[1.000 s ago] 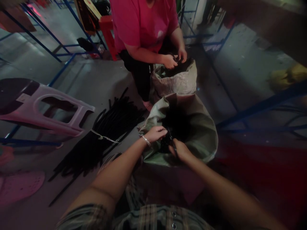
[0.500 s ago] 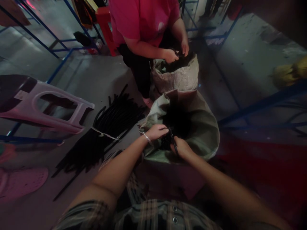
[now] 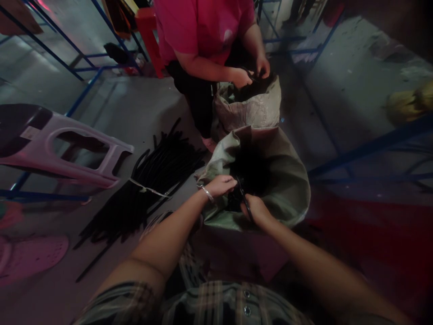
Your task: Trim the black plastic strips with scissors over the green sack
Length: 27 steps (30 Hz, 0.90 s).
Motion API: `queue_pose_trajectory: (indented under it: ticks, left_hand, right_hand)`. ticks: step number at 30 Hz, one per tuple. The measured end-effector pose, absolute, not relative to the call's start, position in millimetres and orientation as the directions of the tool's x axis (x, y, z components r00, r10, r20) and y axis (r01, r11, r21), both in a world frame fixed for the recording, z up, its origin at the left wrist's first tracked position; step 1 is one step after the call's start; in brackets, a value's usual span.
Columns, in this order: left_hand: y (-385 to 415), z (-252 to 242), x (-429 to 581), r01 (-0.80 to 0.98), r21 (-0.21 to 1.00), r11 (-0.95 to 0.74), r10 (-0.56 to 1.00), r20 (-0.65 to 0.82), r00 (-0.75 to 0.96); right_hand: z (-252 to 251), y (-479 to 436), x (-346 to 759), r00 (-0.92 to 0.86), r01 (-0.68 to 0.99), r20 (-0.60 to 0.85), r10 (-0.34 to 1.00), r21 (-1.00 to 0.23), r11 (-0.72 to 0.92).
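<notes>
- Two woven sacks stand on a grey concrete floor; the landmark is the near one, a pale green woven sack (image 3: pixel 287 180) with its mouth rolled open.
- Inside it: a dark mass of black rubber strips (image 3: pixel 248 174), individual pieces too shadowed to count.
- Left hand (image 3: pixel 219 186): at the near rim of the green woven sack, fingers extended and close together, resting against the black rubber strips; a silver bangle (image 3: pixel 207 194) sits on the wrist.
- Right hand (image 3: pixel 257 210): at the same rim, just beside the left hand, fingers curled, pinching a thin black strip (image 3: pixel 245 205); the exact grip is partly hidden.
- Beyond the sack: a crumpled beige woven sack (image 3: pixel 250 106), touching it.
- Co-worker in a pink T-shirt (image 3: pixel 199 31): behind the beige woven sack, both hands (image 3: pixel 241 77) gathered at its dark contents.
- Left of the green woven sack: a bundle of long black strips (image 3: pixel 158 180) tied with white string (image 3: pixel 147 189) on the floor, near a pale pink plastic stool (image 3: pixel 67 144) lying on its side.
</notes>
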<state>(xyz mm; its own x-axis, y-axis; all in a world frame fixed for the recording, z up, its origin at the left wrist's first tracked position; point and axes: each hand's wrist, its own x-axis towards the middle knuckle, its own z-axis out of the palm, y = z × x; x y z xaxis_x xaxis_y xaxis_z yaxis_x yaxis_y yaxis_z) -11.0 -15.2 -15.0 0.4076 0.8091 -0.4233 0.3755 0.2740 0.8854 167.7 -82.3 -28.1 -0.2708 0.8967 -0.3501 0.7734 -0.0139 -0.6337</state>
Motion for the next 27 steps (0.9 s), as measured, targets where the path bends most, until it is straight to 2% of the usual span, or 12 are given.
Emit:
queue_pose_trajectory:
  ticks: [14, 21, 27]
  left_hand:
    - [-12, -11, -17, 0.407, 0.873, 0.27, 0.794, -0.441, 0.419]
    - [-10, -12, -21, 0.554, 0.831, 0.047, 0.854, -0.322, 0.41]
    - [-9, -11, -19, 0.562, 0.825, 0.063, 0.849, -0.341, 0.405]
  right_hand:
    - [-41, -80, 169, -0.248, 0.761, -0.327, 0.912, -0.648, -0.025]
    - [-41, -80, 170, -0.243, 0.741, -0.318, 0.917, -0.67, -0.036]
    - [-40, -79, 171, -0.224, 0.684, -0.361, 0.905, -0.72, -0.117]
